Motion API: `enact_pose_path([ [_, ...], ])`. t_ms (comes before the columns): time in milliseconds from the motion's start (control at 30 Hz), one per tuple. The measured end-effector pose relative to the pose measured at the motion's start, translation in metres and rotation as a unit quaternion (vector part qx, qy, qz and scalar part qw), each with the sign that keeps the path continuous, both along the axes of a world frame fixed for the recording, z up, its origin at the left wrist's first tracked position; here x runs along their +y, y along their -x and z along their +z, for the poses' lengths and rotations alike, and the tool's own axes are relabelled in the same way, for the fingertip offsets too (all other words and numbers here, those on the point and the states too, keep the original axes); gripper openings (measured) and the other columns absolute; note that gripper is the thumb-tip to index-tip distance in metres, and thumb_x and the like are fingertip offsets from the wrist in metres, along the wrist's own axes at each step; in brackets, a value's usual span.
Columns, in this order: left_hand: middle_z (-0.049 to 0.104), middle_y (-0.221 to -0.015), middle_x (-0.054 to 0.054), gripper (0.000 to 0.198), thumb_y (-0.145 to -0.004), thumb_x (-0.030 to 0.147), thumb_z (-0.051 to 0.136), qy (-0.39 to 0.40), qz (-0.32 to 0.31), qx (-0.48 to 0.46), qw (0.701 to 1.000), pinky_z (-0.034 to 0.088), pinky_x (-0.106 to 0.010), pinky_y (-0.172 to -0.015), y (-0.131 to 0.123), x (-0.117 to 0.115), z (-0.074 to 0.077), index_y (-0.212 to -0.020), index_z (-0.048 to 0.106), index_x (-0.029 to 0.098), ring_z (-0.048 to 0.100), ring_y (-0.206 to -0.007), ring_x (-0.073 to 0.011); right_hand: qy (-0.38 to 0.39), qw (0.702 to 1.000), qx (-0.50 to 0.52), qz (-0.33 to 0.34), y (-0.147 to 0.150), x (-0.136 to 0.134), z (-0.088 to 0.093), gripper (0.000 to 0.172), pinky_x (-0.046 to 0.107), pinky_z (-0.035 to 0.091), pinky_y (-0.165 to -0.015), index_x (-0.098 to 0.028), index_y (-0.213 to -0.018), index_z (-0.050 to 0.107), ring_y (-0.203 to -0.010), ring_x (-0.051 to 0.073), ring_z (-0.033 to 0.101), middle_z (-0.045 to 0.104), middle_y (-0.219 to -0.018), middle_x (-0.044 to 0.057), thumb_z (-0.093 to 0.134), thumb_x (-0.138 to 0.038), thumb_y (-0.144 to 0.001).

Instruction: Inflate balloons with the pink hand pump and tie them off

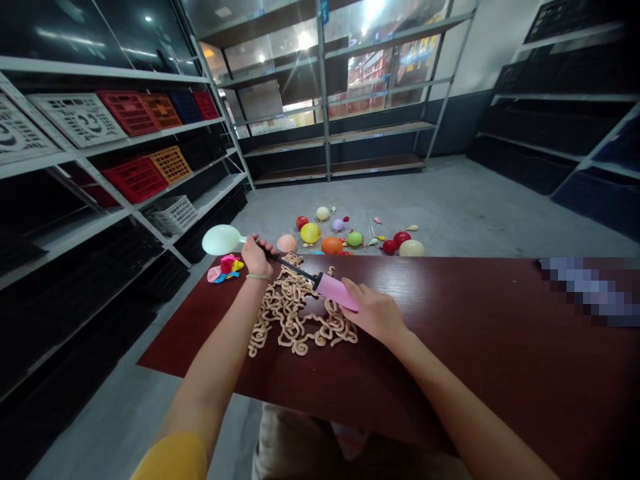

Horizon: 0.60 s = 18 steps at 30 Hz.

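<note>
My left hand (259, 257) is closed round the neck of a pale mint-green balloon (221, 240) and the black end of a balloon pump. The balloon is partly inflated and points left, its mouth hidden in my fingers. From there the pump's black rod (297, 269) slants down to the right into a pink barrel (338, 292). Wrapped about that barrel is my right hand (375, 308). Under the pump lies a heap of beige, curly, rope-like strands (295, 313) on the dark red table (450, 333). Limp coloured balloons (226, 268) lie near my left hand.
Beyond the table, several inflated balloons, among them a yellow one (311, 233) and an orange one (332, 245), rest on the grey floor (450, 207). Metal shelving (327, 100) stands behind. Crates (137, 179) fill the left rack. A blurred patch (590, 287) covers the table's right end.
</note>
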<state>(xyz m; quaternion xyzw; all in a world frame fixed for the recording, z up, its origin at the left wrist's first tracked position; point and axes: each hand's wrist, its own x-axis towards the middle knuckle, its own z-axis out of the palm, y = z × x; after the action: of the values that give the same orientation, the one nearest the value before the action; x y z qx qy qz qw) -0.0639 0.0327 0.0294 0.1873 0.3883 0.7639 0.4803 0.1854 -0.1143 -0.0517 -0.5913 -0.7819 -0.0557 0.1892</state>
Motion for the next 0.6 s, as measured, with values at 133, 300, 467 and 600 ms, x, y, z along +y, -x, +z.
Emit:
enact_pose_path([
  [133,0.036,-0.058,0.008,0.023,-0.093,0.034,0.050,-0.028,-0.011,-0.025,0.999,0.025,-0.017,-0.039,-0.030,-0.010,0.001,-0.079,0.039,0.021,0.035,-0.040,-0.0045,0.014,1.000,0.004,-0.027,0.005,-0.003,-0.001,0.055,0.028,0.037,-0.061,-0.026,-0.140,0.048,-0.082,0.020,0.067,0.071,-0.105,0.006,0.056,-0.043,-0.088],
  [300,0.039,-0.057,0.006,0.032,-0.093,0.046,0.051,-0.031,-0.085,-0.003,0.996,0.030,-0.018,-0.039,-0.105,-0.044,-0.024,-0.076,0.039,0.022,0.039,-0.040,-0.0067,0.028,0.996,0.028,-0.081,0.000,-0.002,-0.002,0.057,0.028,0.038,-0.062,-0.025,-0.139,0.048,-0.087,0.021,0.068,0.070,-0.113,0.007,0.057,-0.045,-0.087],
  [467,0.040,-0.052,0.006,0.027,-0.094,0.032,0.046,0.034,-0.083,0.046,0.995,0.030,-0.019,-0.037,-0.092,-0.029,-0.025,-0.071,0.038,0.021,0.039,-0.038,-0.0083,0.047,0.998,0.015,-0.044,-0.002,-0.001,0.004,0.056,0.028,0.041,-0.064,-0.024,-0.141,0.046,-0.087,0.022,0.069,0.071,-0.111,0.008,0.053,-0.047,-0.090],
  [600,0.039,-0.051,0.007,0.024,-0.091,0.027,0.046,0.040,-0.036,0.038,0.998,0.028,-0.018,-0.038,-0.037,0.006,-0.004,-0.070,0.038,0.021,0.038,-0.037,-0.0068,0.055,0.998,0.018,-0.021,0.004,-0.002,0.006,0.056,0.028,0.043,-0.067,-0.023,-0.141,0.046,-0.090,0.021,0.068,0.071,-0.111,0.008,0.051,-0.046,-0.091],
])
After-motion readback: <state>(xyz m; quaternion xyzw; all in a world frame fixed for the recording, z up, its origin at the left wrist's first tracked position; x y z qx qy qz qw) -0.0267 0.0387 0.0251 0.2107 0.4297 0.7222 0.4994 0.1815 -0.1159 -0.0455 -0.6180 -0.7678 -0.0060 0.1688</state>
